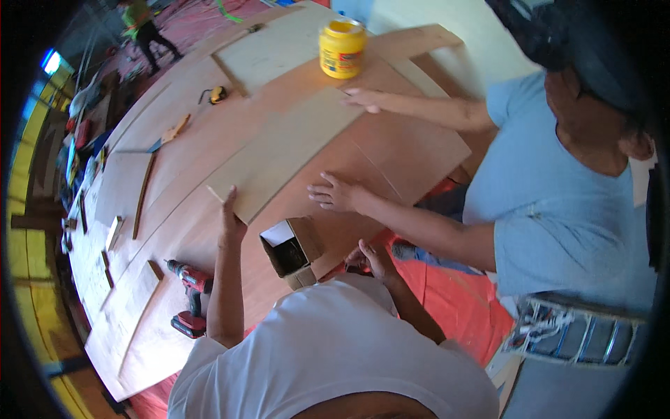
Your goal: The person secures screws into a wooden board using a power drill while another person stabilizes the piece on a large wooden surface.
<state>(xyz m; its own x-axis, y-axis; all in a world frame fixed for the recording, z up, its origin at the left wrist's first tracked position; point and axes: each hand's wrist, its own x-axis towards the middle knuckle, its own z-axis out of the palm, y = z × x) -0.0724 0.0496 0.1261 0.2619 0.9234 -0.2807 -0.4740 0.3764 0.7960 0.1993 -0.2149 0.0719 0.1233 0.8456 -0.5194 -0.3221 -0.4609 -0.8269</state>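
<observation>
My left hand grips the near left end of a long pale plywood board, which lies across a larger reddish plywood sheet. Close to my body, my right hand is curled beside the table edge; a small dark thing shows at its fingers, too unclear to name. Between my hands stands an open cardboard box, its inside dark. From the right, a co-worker in a light blue shirt lays one hand on the board's far end. The co-worker's other hand rests on the reddish sheet.
A red and black cordless drill lies left of my forearm. Farther off are a yellow tub, a tape measure and a handsaw. Wood strips lie at left. A ladder is at lower right.
</observation>
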